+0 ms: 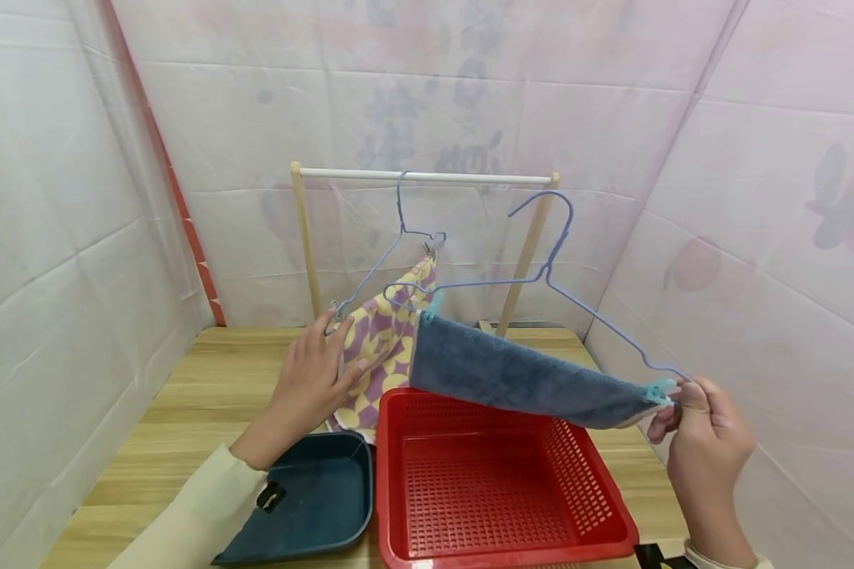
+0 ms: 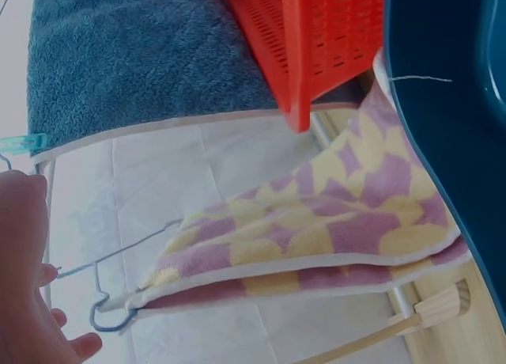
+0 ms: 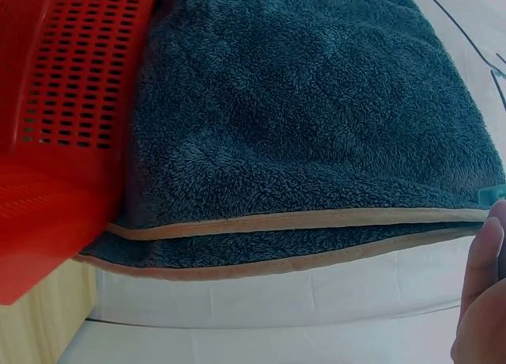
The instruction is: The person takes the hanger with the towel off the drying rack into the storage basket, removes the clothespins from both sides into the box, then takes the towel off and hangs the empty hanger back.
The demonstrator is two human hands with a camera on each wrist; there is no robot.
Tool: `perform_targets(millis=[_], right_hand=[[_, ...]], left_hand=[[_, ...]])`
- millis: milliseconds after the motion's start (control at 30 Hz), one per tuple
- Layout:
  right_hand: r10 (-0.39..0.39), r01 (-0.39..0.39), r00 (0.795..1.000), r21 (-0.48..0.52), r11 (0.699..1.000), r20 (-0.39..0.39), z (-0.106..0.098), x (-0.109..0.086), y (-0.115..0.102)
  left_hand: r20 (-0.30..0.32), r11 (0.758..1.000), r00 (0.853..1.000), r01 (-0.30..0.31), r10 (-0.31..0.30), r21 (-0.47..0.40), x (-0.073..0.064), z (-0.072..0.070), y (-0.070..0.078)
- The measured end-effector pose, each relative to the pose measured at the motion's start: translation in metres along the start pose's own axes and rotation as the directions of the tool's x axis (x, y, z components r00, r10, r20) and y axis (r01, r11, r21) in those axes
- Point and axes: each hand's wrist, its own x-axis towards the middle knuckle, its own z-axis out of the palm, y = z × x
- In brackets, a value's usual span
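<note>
White sheet walls [image 1: 242, 118]; faint characters upper centre, unreadable. Wood table [image 1: 235, 379] below. Centre-left: left hand [image 1: 309, 379], fingers extended by back hanger [image 1: 402, 225] with patterned towel [image 1: 384, 348]; contact unclear, left wrist view crops it. Centre: blue towel [image 1: 512, 371] clipped to front hanger [image 1: 557, 245], behind red basket [image 1: 390, 490]; only right wrist view shows its two trimmed layers. Right: right hand [image 1: 712, 442] pinches front hanger's end.
</note>
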Motion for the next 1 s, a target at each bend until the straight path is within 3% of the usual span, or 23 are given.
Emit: perform_targets(millis=[300,433,667,867,1000], right_hand=[[0.029,-0.032,0.999,0.087,0.996,0.029,-0.003,-0.014,0.004],[0.049,-0.053,0.998,0.107,0.993,0.038,-0.004,-0.019,0.004],[0.105,-0.122,0.992,0.283,0.952,0.072,0.000,-0.028,0.006],[0.079,-0.108,0.992,0.318,0.942,0.102,-0.002,-0.031,0.014],[0.079,-0.117,0.989,0.341,0.933,0.123,-0.003,-0.035,0.017]], left_hand=[[-0.064,0.999,0.997,-0.045,0.046,0.009,0.003,0.000,0.009],[-0.107,0.994,0.992,-0.079,0.070,-0.082,0.005,0.001,0.017],[-0.196,0.959,0.979,-0.114,0.063,-0.258,0.012,0.003,0.031],[-0.135,0.931,0.991,-0.049,0.000,-0.361,0.012,0.011,0.038],[-0.090,0.923,0.996,-0.012,-0.025,-0.386,0.010,0.017,0.041]])
